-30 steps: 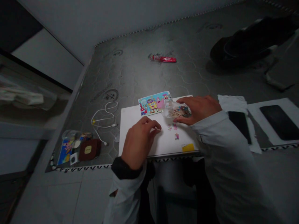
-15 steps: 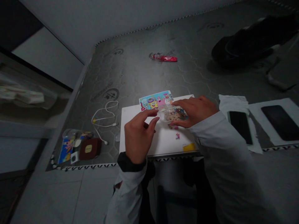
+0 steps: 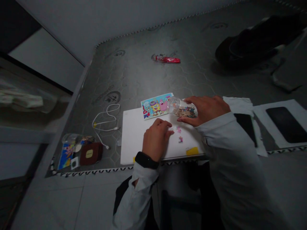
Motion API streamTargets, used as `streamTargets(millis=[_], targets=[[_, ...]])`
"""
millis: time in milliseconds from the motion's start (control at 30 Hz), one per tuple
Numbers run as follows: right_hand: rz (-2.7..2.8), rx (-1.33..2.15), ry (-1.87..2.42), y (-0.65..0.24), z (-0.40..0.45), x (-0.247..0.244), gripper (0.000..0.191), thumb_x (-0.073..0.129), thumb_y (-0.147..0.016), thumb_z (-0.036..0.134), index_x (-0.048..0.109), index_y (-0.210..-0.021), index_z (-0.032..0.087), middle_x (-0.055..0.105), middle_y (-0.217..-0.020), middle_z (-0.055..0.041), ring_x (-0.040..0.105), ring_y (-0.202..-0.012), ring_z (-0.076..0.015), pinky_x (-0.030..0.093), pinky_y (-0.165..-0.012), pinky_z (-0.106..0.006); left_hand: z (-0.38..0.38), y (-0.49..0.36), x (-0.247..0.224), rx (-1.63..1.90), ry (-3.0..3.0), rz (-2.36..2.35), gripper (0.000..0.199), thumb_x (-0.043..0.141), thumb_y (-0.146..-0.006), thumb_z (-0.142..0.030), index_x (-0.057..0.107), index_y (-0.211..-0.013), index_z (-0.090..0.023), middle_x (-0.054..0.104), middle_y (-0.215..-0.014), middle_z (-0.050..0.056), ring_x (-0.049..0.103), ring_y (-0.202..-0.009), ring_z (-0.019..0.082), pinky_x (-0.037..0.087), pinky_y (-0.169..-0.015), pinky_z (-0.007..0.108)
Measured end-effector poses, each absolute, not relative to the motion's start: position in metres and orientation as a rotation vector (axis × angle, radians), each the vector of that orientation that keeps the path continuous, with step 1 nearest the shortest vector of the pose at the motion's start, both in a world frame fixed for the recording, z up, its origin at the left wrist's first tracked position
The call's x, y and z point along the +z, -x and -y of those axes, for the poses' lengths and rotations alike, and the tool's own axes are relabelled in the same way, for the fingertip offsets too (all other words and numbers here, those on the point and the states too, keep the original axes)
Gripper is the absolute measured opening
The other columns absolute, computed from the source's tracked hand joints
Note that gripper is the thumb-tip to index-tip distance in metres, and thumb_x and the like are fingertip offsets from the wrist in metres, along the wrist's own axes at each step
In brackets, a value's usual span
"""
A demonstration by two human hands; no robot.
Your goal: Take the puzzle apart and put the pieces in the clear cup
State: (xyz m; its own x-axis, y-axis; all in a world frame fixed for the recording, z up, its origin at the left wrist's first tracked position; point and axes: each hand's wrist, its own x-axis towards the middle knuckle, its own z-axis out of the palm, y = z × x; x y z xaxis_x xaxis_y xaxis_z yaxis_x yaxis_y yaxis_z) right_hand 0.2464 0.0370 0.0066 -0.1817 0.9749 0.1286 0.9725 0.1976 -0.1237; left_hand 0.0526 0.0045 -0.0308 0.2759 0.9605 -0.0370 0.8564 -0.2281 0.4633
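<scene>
My right hand [image 3: 206,110] is wrapped round a clear plastic jar [image 3: 178,107], tilted on its side with its mouth to the left. Many small jigsaw pieces [image 3: 188,111] lie inside it. Just below the jar's mouth, my left hand [image 3: 157,137] pinches a small pale puzzle piece [image 3: 170,128] close to the white board [image 3: 134,134]. Two loose pieces rest on the board to its right, a pink puzzle piece [image 3: 178,129] and a multicoloured puzzle piece [image 3: 180,139]. Behind, a cartoon picture card [image 3: 153,108] lies across the board's far edge, partly behind the jar.
A white cable [image 3: 105,112], a brown box [image 3: 91,154] and a blue packet [image 3: 65,156] lie to the left. Further back is a red packaged item [image 3: 169,59]. On the right are two dark phones [image 3: 286,124], [image 3: 246,126] and a black object [image 3: 240,51]. Yellow paper [image 3: 192,151] marks the board's front.
My left hand has moved from the jar's mouth down and right to the board. The jar in my right hand has shifted slightly right and up, uncovering more of the card.
</scene>
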Motion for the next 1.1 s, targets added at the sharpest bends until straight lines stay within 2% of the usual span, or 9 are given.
streamTargets(millis=[100,200,400,533,700,800,900,1100], targets=[[2.291,0.027,1.89,-0.249,-0.038,0.005,0.066,0.076,-0.074,0.062,0.063,-0.126,0.024,0.071,-0.119,-0.0096,0.065,-0.109,-0.0358,0.044,-0.088,-0.048,-0.006,-0.052,-0.028,0.353,-2.139,-1.632,0.017,0.07,-0.088,-0.026,0.067,-0.105,-0.022,0.066,-0.114,0.003,0.063,-0.083,0.017,0.05,-0.08,0.033],[2.295,0.05,1.902,-0.251,-0.037,0.006,0.064,0.075,-0.075,0.062,0.063,-0.126,0.024,0.071,-0.12,-0.0099,0.065,-0.11,-0.036,0.043,-0.089,-0.049,-0.006,-0.053,-0.025,0.338,-2.144,-1.601,0.015,0.069,-0.088,-0.021,0.065,-0.103,-0.022,0.069,-0.106,0.002,0.064,-0.086,0.018,0.049,-0.079,0.032],[2.283,0.042,1.907,-0.255,-0.037,0.005,0.062,0.073,-0.076,0.063,0.063,-0.124,0.025,0.071,-0.119,-0.01,0.065,-0.108,-0.0363,0.043,-0.088,-0.048,-0.005,-0.059,-0.021,0.398,-2.132,-1.55,0.009,0.065,-0.09,-0.018,0.068,-0.097,-0.024,0.072,-0.092,-0.001,0.065,-0.08,0.016,0.044,-0.071,0.028],[2.297,0.073,1.932,-0.259,-0.037,0.006,0.064,0.074,-0.075,0.063,0.062,-0.125,0.024,0.071,-0.119,-0.0107,0.065,-0.108,-0.0368,0.044,-0.088,-0.049,-0.005,-0.065,-0.022,0.436,-2.102,-1.479,0.01,0.064,-0.092,-0.02,0.068,-0.1,-0.025,0.073,-0.095,-0.002,0.065,-0.081,0.015,0.044,-0.072,0.027],[2.315,0.122,1.892,-0.264,-0.035,0.009,0.064,0.071,-0.079,0.063,0.06,-0.127,0.022,0.07,-0.121,-0.0119,0.064,-0.11,-0.036,0.043,-0.089,-0.049,-0.006,-0.07,-0.023,0.301,-2.149,-1.55,0.02,0.064,-0.093,-0.023,0.067,-0.113,-0.027,0.07,-0.104,0.001,0.066,-0.094,0.019,0.047,-0.081,0.031],[2.303,0.122,1.887,-0.266,-0.035,0.008,0.063,0.072,-0.078,0.061,0.061,-0.127,0.022,0.07,-0.121,-0.0117,0.064,-0.111,-0.0352,0.043,-0.088,-0.048,-0.007,-0.07,-0.025,0.286,-2.156,-1.559,0.023,0.067,-0.092,-0.028,0.068,-0.115,-0.027,0.067,-0.109,0.003,0.065,-0.092,0.019,0.048,-0.079,0.031],[2.288,0.105,1.893,-0.266,-0.035,0.007,0.062,0.073,-0.077,0.06,0.062,-0.125,0.022,0.071,-0.12,-0.0118,0.065,-0.109,-0.0346,0.043,-0.087,-0.047,-0.008,-0.07,-0.026,0.299,-2.137,-1.551,0.025,0.072,-0.088,-0.029,0.069,-0.112,-0.027,0.065,-0.11,0.002,0.064,-0.085,0.017,0.048,-0.077,0.03],[2.264,0.101,1.934,-0.262,-0.035,0.008,0.063,0.077,-0.076,0.058,0.062,-0.124,0.022,0.072,-0.119,-0.0103,0.065,-0.109,-0.0349,0.043,-0.088,-0.047,-0.006,-0.07,-0.022,0.216,-2.116,-1.561,0.016,0.071,-0.088,-0.025,0.069,-0.103,-0.023,0.064,-0.109,0.003,0.062,-0.081,0.017,0.048,-0.079,0.032]])
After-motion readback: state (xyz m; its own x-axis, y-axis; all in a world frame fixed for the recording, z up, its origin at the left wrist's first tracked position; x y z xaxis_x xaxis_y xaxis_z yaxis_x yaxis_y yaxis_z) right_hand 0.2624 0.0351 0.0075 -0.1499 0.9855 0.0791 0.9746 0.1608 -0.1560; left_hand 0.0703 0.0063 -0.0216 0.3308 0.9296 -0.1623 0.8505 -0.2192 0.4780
